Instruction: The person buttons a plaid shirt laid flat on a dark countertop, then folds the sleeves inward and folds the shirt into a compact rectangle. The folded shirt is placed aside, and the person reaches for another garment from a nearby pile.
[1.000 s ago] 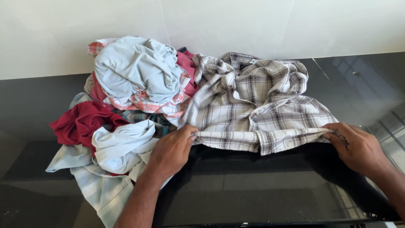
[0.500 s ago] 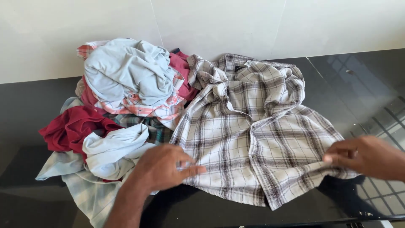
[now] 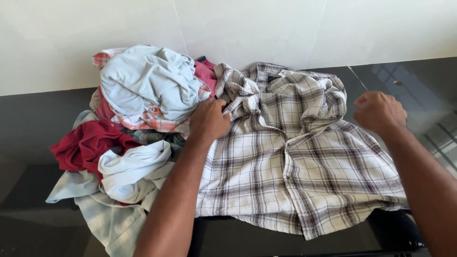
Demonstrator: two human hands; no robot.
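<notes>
On the dark glossy counter (image 3: 43,138), spread flat just right of the heap of crumpled clothes (image 3: 138,109), lies the white and grey plaid shirt (image 3: 304,176). Its long axis runs from the collar, bunched up near the pale wall (image 3: 257,28), down to the hem at the counter's near edge, so the shirt lies lengthwise away from the person.

The left hand (image 3: 208,119) rests at the shirt's upper left corner, where the sleeve and shoulder meet the heap; its fingers are curled down onto the cloth there, though whether they actually pinch the fabric cannot be told. The right hand (image 3: 380,112) is loosely closed into a fist and hovers above the shirt's upper right shoulder, holding nothing that can be seen. The two hands are well apart, one at each shoulder of the shirt, with the left one the closer to the cloth.

Left of the shirt, the heap shows a light blue garment (image 3: 147,81) on top and a dark red one (image 3: 85,145) lower down.
</notes>
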